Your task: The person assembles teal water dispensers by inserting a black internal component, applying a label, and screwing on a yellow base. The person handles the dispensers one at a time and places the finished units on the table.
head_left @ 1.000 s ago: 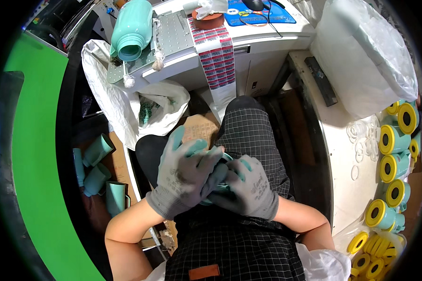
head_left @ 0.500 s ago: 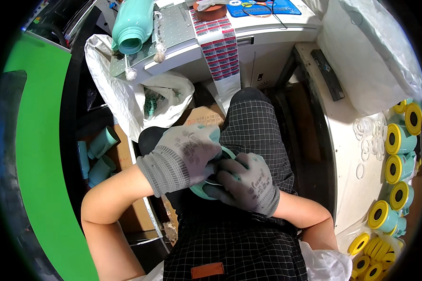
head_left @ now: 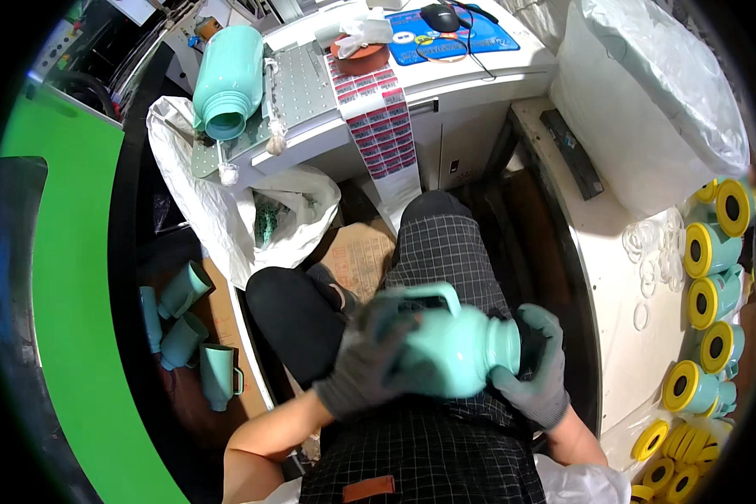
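Observation:
Across my lap lies a turquoise jug (head_left: 449, 349) on its side, with a loop handle on top and its neck pointing right. My left hand (head_left: 370, 353), in a grey glove, is wrapped round the base end of the jug; motion smears the fingers. At the neck, my right hand (head_left: 536, 370), also gloved, stands with thumb and fingers apart around the mouth. Its thumb is close to the neck's lower side, and I cannot tell whether it touches. The inside of the jug is hidden.
Ahead, another turquoise jug (head_left: 227, 84) lies on a perforated metal plate (head_left: 302, 92), beside a label strip (head_left: 382, 126). A white sack (head_left: 202, 193) hangs below. Several turquoise vessels (head_left: 218, 374) are in a box at left. Clear rings (head_left: 647, 244) and yellow-lidded vessels (head_left: 704, 302) occupy the right bench.
My hands, earlier together over the turquoise rim in my lap, have moved apart. The jug has come up onto its side, neck to the right, and my right hand has shifted right and opened.

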The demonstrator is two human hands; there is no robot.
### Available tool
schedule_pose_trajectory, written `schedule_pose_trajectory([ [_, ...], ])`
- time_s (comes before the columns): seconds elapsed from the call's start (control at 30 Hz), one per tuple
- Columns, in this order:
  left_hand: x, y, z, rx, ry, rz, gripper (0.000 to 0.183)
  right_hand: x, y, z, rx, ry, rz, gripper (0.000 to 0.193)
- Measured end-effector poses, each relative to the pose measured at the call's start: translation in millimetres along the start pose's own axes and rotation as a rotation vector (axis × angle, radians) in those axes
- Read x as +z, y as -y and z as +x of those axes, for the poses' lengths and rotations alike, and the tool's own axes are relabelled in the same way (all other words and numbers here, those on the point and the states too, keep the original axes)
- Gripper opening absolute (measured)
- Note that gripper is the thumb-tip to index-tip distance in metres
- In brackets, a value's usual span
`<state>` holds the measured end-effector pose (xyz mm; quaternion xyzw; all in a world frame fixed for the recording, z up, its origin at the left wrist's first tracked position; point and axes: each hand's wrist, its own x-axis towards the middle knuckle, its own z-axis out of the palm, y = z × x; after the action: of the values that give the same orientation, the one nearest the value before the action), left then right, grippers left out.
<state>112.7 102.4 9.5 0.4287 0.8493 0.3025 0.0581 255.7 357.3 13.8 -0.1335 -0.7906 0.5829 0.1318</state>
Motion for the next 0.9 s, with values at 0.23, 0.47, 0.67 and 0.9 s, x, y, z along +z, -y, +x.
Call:
schedule_pose_trajectory([
  [0.23, -41, 32, 127, 0.491, -0.357, 0.157, 0.042, -32, -34, -18, 0.604, 0.127, 0.747, 0.08],
  [0.47, -34, 167, 281, 0.047, -0.642, 0.347, 0.035, -15, -34, 12, -0.14, -0.25, -0.146, 0.106],
  [0.67, -30, 173, 307, -0.053, -0.54, 0.316, 0.029, 0, -69, 1, -0.118, -0.27, -0.16, 0.109],
  [0.9, -36, 173, 296, -0.017, -0.572, 0.339, 0.024, 9, -57, 2, -0.179, -0.26, -0.104, 0.107],
])
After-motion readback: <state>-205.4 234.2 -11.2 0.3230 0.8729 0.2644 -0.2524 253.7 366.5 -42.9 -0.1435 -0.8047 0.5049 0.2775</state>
